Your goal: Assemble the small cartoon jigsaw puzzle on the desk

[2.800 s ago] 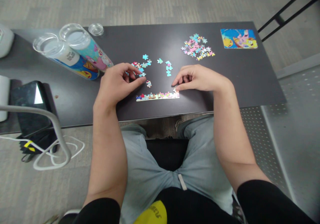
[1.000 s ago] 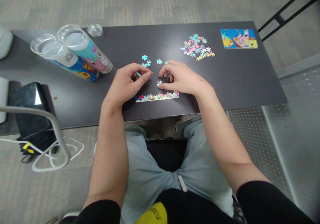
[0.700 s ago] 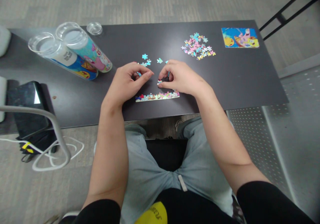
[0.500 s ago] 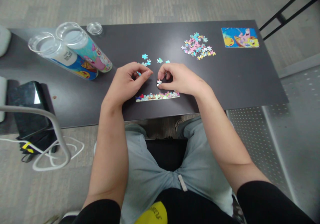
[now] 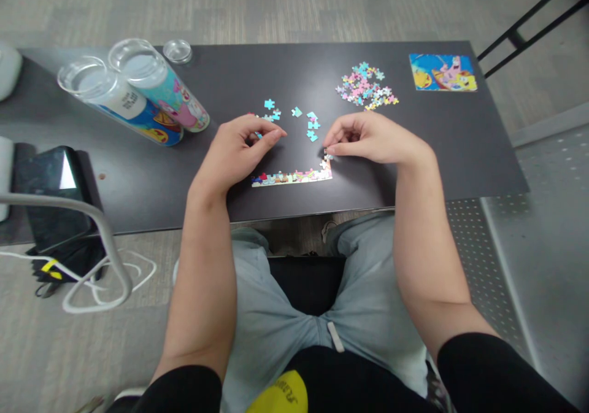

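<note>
My right hand (image 5: 375, 137) pinches a small, light jigsaw puzzle piece (image 5: 328, 155) between thumb and fingers. That piece is at the right end of a joined strip of edge pieces (image 5: 292, 178), just above its corner. Whether it is locked in place cannot be made out. My left hand (image 5: 246, 146) rests on the table above the strip's left end, thumb and forefinger closed together. Anything between those fingertips is too small or hidden to see. Loose blue puzzle pieces (image 5: 313, 126) lie between and beyond my hands, some partly covered by the left one.
A pile of mixed puzzle pieces (image 5: 361, 86) lies farther back on the right, beside a picture card (image 5: 443, 72). Two clear-topped printed canisters (image 5: 159, 88) lean at the left near a clear lid (image 5: 177, 51). A black device (image 5: 57, 195) and white cable are at far left.
My right hand has moved right with the small piece, from above the strip's middle to its right end. Loose blue pieces it covered now show. My left hand has stayed almost still.
</note>
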{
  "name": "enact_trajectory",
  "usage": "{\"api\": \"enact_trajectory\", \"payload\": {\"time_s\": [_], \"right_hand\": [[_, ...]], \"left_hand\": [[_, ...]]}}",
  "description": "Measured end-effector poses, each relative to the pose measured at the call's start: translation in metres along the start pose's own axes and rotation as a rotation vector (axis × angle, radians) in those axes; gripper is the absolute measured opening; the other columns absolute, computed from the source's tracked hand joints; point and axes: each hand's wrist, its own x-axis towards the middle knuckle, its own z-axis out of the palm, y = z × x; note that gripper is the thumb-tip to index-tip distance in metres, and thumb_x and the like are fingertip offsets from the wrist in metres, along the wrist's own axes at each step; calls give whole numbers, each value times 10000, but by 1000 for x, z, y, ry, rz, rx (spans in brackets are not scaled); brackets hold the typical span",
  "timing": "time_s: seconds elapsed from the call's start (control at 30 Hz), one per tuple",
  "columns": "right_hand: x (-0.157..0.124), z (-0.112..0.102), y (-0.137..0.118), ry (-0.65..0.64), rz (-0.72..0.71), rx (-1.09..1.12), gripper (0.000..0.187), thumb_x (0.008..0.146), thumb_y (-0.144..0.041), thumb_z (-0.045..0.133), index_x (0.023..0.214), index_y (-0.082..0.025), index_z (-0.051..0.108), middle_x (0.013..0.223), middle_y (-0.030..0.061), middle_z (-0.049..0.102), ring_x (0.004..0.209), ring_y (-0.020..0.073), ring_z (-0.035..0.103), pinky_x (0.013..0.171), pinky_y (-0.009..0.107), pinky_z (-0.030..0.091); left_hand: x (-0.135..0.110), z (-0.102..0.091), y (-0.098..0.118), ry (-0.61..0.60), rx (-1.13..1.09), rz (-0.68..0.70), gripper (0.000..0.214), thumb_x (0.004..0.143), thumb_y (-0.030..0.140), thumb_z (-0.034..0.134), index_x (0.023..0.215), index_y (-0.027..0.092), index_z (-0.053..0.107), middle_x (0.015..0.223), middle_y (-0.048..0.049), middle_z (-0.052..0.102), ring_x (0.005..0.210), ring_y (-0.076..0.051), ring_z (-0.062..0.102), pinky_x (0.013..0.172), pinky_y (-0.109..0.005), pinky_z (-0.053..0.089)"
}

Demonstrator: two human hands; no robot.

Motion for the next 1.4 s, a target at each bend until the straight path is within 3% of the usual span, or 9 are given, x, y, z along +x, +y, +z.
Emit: {"api": "enact_trajectory", "payload": {"time_s": [0.23,0.5,0.7,0.97,1.17,1.4], "right_hand": [[4,5,-1,7,41,-17,309,929,-469,1142,1016,-296,902,986,60,916,939,284,808,906,483,675],[4,4,0,8,49,-1,247,940,-367,1112,1017,-287,891,972,42,884,920,258,762,869,456,630],[4,1,2,42,27,-36,359,889,-469,1161,1030,-300,879,915,25,801,893,257,713,818,452,620],[12,-5,4,164,-17,-163,207,1032,-402,999,1077,-298,825,953,37,777,897,268,696,922,514,619],[25,2,7,200,38,-360,305,971,-384,1036,1147,-300,801,1055,48,809,891,274,707,944,535,664],[39,11,14,175,-25,-388,389,934,-394,1089,1205,-316,822,1104,55,795,868,281,693,852,515,634]], "left_hand": [[1,0,1,-12,34,-14,254,1178,459,816,1173,279,995,1240,-65,969,1125,-323,805,1297,-531,611],[2,-1,-2,-22,22,-4,278,1167,475,808,1205,284,1006,1248,-74,975,1032,-306,788,1142,-493,640],[3,0,-6,-21,36,7,280,1149,483,823,1208,283,1009,1183,-75,960,978,-295,753,986,-456,628],[4,3,-12,101,6,32,224,1110,333,847,1292,277,966,1080,-48,883,883,-248,716,902,-408,603],[-2,-15,-21,253,118,-23,180,1118,317,809,1242,280,933,1085,-46,860,839,-223,669,845,-400,541],[-16,-33,-36,207,170,-161,194,1074,374,788,1198,290,913,1060,-48,873,848,-245,670,864,-429,555]]}}
